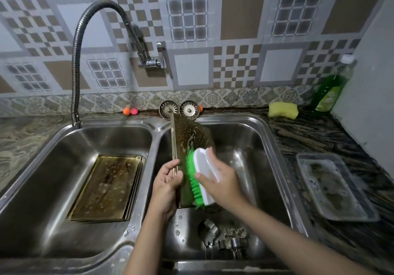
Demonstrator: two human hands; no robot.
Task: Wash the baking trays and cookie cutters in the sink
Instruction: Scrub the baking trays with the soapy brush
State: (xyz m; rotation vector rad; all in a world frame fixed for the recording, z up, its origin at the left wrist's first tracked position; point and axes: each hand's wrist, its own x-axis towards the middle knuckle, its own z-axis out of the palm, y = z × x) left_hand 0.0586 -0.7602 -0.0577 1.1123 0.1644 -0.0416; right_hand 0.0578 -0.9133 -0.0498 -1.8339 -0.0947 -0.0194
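A soapy gold baking tray [190, 138] stands on edge in the right basin [251, 146]. My left hand [167, 186] grips its near rim. My right hand [221, 180] holds a white scrub brush [201, 178] with green bristles pressed against the tray's face. Several metal cookie cutters [226, 239] lie on the right basin's floor near the front. A stack of gold trays [107, 187] lies flat in the left basin [64, 168].
A flexible faucet [85, 40] arches over the left basin. Two sink strainers [179, 109] lean at the back ledge. A yellow sponge [282, 110] and a green soap bottle [331, 87] sit back right. A soapy clear tray [332, 187] rests on the right counter.
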